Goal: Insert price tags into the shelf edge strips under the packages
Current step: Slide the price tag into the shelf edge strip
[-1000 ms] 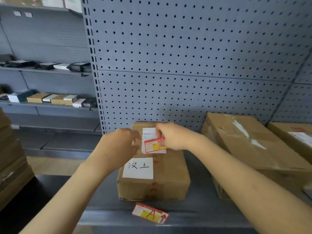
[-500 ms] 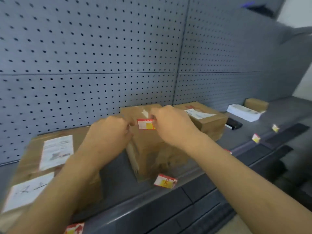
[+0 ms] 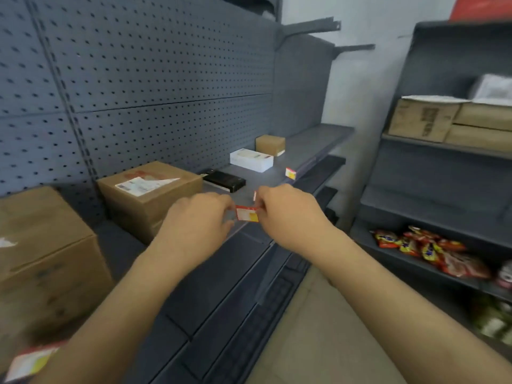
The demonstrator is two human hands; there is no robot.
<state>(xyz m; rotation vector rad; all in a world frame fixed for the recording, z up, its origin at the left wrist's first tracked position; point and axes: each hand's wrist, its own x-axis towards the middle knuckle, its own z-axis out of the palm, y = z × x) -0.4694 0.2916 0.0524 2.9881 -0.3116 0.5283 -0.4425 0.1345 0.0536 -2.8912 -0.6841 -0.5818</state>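
Price tag (image 3: 247, 213): red, white and yellow, hanging in the air over the front edge of the grey shelf (image 3: 307, 151), between both hands.
Right hand (image 3: 285, 210): fingers curling, pinching the tag's right end.
Left hand (image 3: 201, 217): fingertips closing on the tag's left edge.
Packages: a labelled brown box (image 3: 149, 194) sitting just left of the hands; a black box (image 3: 224, 180), a white box (image 3: 251, 159) and a small brown box (image 3: 270, 144) lying farther along.
Other tags: one (image 3: 290, 173) standing at the shelf edge beyond the hands.

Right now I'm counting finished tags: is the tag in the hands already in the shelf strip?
Not yet. The tag is pinched between the left hand and right hand, above the shelf edge.
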